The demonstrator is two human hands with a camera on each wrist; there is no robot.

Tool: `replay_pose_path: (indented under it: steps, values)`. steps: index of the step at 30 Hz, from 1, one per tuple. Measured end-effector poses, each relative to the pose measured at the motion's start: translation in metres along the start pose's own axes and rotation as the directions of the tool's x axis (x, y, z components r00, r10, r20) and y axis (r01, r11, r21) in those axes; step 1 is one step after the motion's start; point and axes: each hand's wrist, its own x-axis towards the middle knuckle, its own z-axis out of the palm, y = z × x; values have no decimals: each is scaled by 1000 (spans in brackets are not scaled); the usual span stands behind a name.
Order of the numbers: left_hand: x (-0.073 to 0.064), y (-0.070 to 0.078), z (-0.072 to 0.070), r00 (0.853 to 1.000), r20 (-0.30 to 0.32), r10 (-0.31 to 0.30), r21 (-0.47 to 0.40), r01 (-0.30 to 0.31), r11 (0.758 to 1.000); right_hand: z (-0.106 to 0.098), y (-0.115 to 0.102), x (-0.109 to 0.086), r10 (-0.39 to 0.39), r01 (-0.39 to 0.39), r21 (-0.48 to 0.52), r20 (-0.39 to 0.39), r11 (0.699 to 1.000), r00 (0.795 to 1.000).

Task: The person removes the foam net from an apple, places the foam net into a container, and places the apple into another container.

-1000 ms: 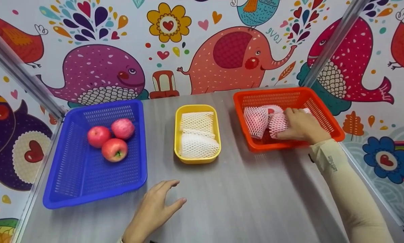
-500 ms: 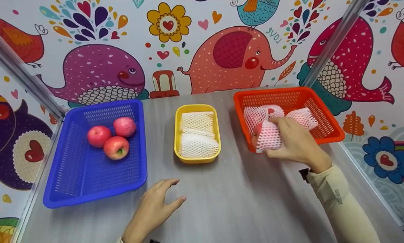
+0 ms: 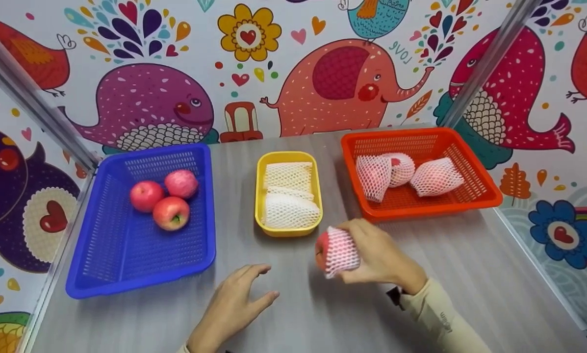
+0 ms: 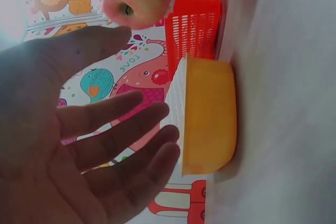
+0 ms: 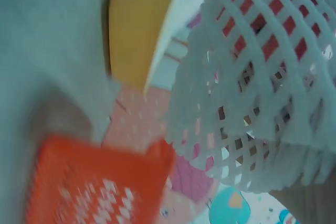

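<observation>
My right hand [image 3: 379,252] grips a red apple [image 3: 321,250] partly covered by a white foam net sleeve [image 3: 341,251], held above the table in front of the yellow tray. In the right wrist view the foam net [image 5: 262,82] fills much of the picture. My left hand [image 3: 237,304] hovers near the table's front with fingers spread and nothing in it; the left wrist view shows its palm side and the apple [image 4: 134,1] beyond the thumb. Netted apples [image 3: 438,177] lie in the red basket [image 3: 421,212]. Three bare apples [image 3: 170,214] sit together in the blue basket [image 3: 141,284].
Between the baskets stands the yellow tray [image 3: 288,233], holding flat white foam nets [image 3: 291,211]. Patterned walls [image 3: 342,88] with metal corner posts [image 3: 492,63] enclose the grey table [image 3: 293,314] at the back and sides.
My right hand has lifted a netted apple out of the red basket and carried it left and toward me, near the middle. My left hand has barely moved.
</observation>
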Motion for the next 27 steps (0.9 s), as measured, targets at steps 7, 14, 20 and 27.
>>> replay_pose_path:
  steps: [7, 14, 20, 27]
  values:
    - [0, 6, 16, 998, 44, 54, -79, -50, 996, 29, -18, -3, -11, 6, 72, 65, 997, 998]
    - [1, 10, 30, 989, -8, 147, -166, -146, 975, 44, -32, 1, -52, 41, 101, 112, 994, 992]
    - [4, 11, 31, 991, -17, 135, -166, -136, 977, 47, -39, 4, -86, 69, 128, 125, 989, 988]
    - [6, 12, 35, 983, -18, 183, -156, -183, 971, 46, -45, 4, -96, 75, 124, 175, 989, 980]
